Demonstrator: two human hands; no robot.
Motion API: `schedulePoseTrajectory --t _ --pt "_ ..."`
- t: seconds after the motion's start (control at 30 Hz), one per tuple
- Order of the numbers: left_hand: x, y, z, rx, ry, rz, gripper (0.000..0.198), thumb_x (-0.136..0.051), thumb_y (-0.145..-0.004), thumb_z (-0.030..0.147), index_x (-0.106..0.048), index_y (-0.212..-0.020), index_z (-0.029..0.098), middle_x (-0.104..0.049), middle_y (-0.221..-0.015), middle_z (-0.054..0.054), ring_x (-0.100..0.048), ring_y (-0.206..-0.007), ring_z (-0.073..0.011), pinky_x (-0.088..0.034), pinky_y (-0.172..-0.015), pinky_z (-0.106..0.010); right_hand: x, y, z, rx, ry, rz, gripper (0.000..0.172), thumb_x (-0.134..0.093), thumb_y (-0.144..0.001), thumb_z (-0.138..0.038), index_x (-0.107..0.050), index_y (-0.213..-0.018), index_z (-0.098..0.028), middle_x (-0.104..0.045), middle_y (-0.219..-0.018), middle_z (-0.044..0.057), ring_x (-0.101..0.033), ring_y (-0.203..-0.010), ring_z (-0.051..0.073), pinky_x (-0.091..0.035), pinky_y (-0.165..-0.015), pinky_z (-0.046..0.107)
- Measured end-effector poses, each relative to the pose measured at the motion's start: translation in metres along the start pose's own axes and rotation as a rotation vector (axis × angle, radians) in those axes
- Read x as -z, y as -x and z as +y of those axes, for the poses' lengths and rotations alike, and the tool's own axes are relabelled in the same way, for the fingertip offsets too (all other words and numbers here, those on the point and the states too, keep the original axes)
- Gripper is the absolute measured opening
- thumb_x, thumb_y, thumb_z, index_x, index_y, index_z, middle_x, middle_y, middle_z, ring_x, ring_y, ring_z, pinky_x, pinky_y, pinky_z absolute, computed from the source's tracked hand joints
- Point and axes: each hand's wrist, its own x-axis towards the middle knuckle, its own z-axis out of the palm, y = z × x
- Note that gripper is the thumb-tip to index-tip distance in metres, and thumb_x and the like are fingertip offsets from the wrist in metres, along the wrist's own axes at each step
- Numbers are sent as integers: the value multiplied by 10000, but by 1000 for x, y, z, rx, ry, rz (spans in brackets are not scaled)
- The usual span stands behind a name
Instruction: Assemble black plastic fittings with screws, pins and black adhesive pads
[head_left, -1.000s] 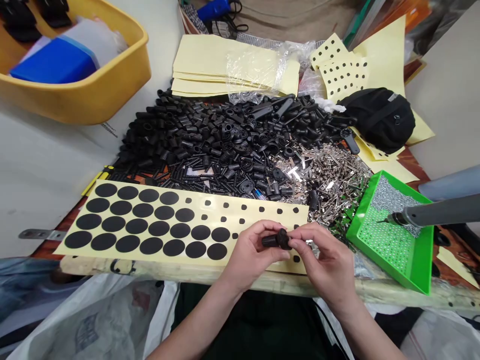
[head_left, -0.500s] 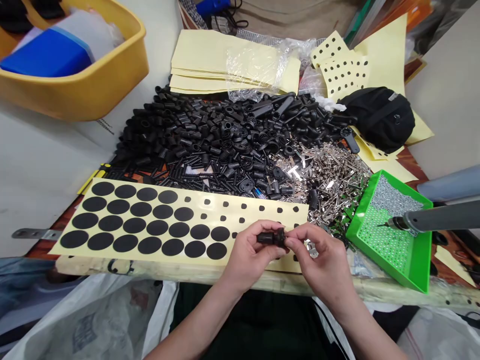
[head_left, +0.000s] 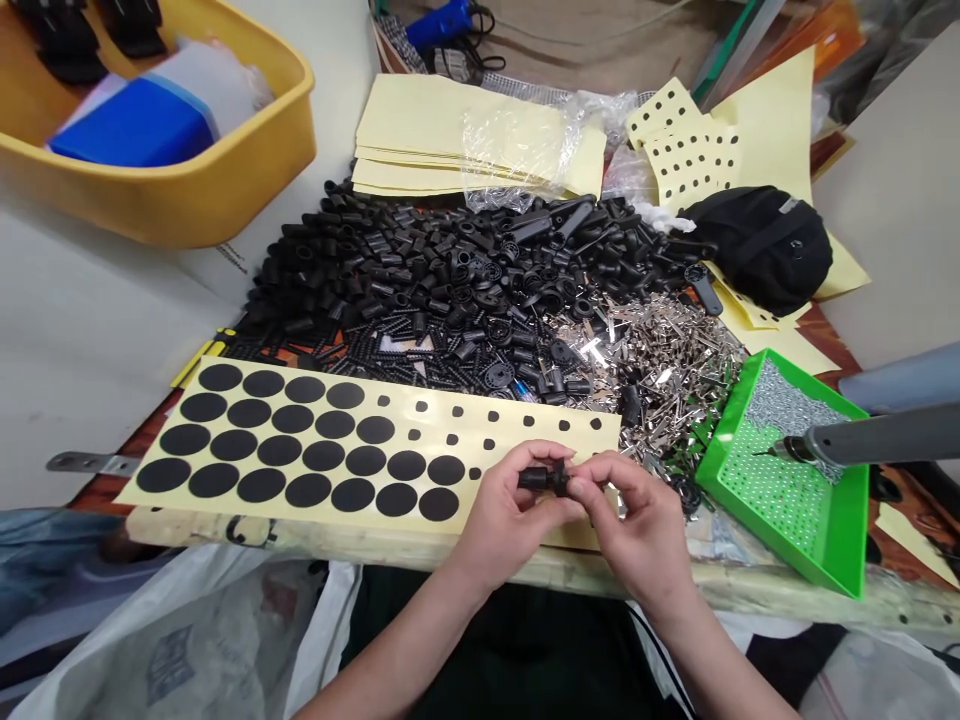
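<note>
My left hand [head_left: 510, 512] and my right hand [head_left: 637, 515] meet above the front edge of a cream backing sheet [head_left: 480, 425], which carries rows of black adhesive discs. Both hands pinch a small black plastic part [head_left: 541, 480] between their fingers, and my right fingers hide its right end. Just behind my hands lies a heap of black plastic fittings [head_left: 427, 290], merging at its right with a heap of silver metal clips [head_left: 664, 375]. The clips come close to my right hand.
A bright green perforated tray [head_left: 787, 490] sits at the right, with a grey power screwdriver [head_left: 877, 438] over it. Stacked cream sheets [head_left: 450, 135] and a black bag [head_left: 761, 250] lie behind the heaps. A yellow tub [head_left: 180, 170] stands at the back left.
The black part has turned in my fingers, and its round end no longer faces up. My hands have shifted little, and the whole view has moved slightly.
</note>
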Motion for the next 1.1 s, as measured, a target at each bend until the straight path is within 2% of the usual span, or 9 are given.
schedulePoseTrajectory --t 0.17,0.43,0.63,0.7,0.77,0.87,0.97,1.1 --pt "-2 -2 1 7 5 57 301 -745 -594 117 -649 -875 164 -655 -825 2 -587 -715 -114 -486 -683 -216 2 -2 -2 136 125 -16 119 -566 -835 -161 -609 -731 -201 -659 -681 5 -620 -637 142 -481 -602 246" --pt "-3 -1 2 -3 39 84 311 -766 -573 117 -664 -864 160 -675 -822 -6 -613 -726 -131 -508 -688 -227 6 -2 -5 111 135 -35 130 -570 -837 -162 -594 -715 -198 -645 -648 -6 -602 -595 131 -469 -562 231" --pt "-4 2 3 -87 -93 54 249 -747 -632 108 -676 -864 163 -689 -832 -15 -634 -750 -144 -526 -727 -242 12 -2 -9 232 217 -23 143 -541 -840 -118 -576 -729 -200 -623 -646 -1 -595 -599 132 -457 -567 231" --pt "-5 3 3 -155 -182 51 232 -727 -655 93 -677 -870 168 -695 -841 -16 -638 -773 -148 -528 -741 -241 14 -1 -6 204 199 -38 140 -542 -839 -128 -576 -722 -196 -625 -650 2 -597 -605 134 -458 -569 231" --pt "-6 4 2 -200 -227 38 223 -707 -671 82 -680 -873 171 -701 -855 -19 -642 -803 -154 -529 -751 -239 16 0 -3 104 133 -78 146 -547 -847 -170 -575 -705 -192 -616 -621 -5 -587 -574 132 -451 -537 229" --pt "-7 4 2 -148 -181 5 220 -699 -668 82 -679 -869 169 -708 -861 -25 -651 -806 -164 -538 -742 -248 17 0 -1 12 84 -114 163 -544 -860 -218 -577 -703 -189 -613 -609 -4 -581 -556 134 -457 -519 233" --pt "-6 3 3 -51 -93 12 240 -708 -654 96 -672 -881 166 -709 -868 -29 -656 -796 -169 -544 -729 -255 17 -1 -2 150 174 -76 134 -552 -851 -158 -570 -723 -193 -623 -643 4 -590 -588 131 -472 -557 234" --pt "-4 1 3 -4 -32 26 259 -732 -628 114 -673 -875 166 -700 -863 -26 -653 -782 -164 -538 -735 -257 16 -4 -3 347 272 -78 153 -520 -850 -71 -560 -784 -204 -621 -695 16 -606 -648 138 -490 -597 241"
